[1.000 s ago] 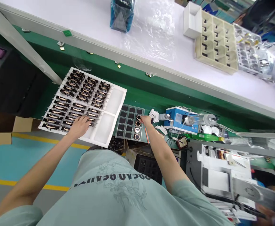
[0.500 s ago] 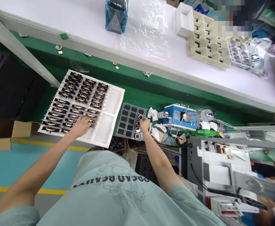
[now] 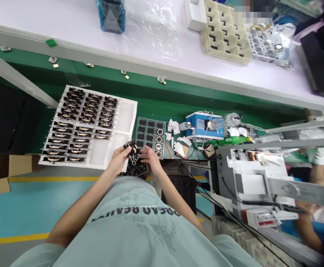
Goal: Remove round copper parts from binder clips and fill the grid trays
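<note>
Close in front of my body, my left hand point(image 3: 119, 158) grips a bundle of black binder clips point(image 3: 132, 149) with wire handles, clamped on small pieces. My right hand point(image 3: 151, 158) is just right of the bundle, fingers stretched and apart, fingertips at its edge; whether they touch it I cannot tell. On the left lies a white foam tray point(image 3: 126, 115) with rows of clipped pieces in its compartments. A clear compartment tray point(image 3: 150, 128) sits beyond my right hand, with black pads in most pockets and round rings in its right column. Loose binder clips point(image 3: 135, 168) fill a box below the bundle.
An orange stick point(image 3: 169, 150), crumpled tissue point(image 3: 173, 126) and a blue device point(image 3: 203, 126) are on the green bench to the right. A green bottle point(image 3: 231, 140) lies beside the device. A white shelf point(image 3: 156, 63) runs above the bench. A co-worker's arm point(image 3: 307, 222) shows at far right.
My left hand has left the foam tray and come right with the clipped bundle. My right hand has drawn back from the clear tray's rings towards it. The view has shifted.
</note>
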A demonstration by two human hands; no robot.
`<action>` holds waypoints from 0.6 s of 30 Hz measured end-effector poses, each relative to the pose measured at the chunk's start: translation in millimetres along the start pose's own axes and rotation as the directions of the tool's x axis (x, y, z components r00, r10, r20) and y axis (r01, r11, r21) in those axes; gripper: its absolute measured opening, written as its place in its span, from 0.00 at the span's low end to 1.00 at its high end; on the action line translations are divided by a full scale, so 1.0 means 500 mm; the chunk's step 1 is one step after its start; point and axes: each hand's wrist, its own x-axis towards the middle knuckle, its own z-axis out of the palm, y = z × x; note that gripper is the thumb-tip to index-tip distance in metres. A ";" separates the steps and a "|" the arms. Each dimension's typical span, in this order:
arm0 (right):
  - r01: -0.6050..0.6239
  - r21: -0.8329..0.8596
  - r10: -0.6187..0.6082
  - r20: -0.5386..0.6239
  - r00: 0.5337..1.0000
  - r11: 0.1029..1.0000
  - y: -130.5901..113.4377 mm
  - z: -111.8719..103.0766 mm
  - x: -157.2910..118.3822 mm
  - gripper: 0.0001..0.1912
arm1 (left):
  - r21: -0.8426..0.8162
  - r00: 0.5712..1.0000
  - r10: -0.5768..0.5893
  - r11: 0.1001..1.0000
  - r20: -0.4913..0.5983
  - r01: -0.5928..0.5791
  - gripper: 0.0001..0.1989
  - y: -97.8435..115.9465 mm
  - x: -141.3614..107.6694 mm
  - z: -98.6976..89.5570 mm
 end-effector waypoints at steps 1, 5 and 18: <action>0.015 0.057 -0.018 0.057 0.998 0.998 -0.005 0.008 -0.030 0.29 | -0.005 0.997 -0.056 0.998 0.051 0.057 0.19 -0.013 -0.001 0.023; -0.004 0.053 0.002 0.027 1.000 0.999 -0.021 -0.008 -0.099 0.27 | 0.056 0.974 -0.176 0.984 0.146 0.169 0.19 -0.051 -0.005 0.069; 0.007 0.125 -0.004 -0.023 1.000 0.992 -0.008 -0.049 -0.203 0.20 | 0.312 0.992 -0.126 0.943 0.005 0.119 0.25 -0.114 -0.021 0.130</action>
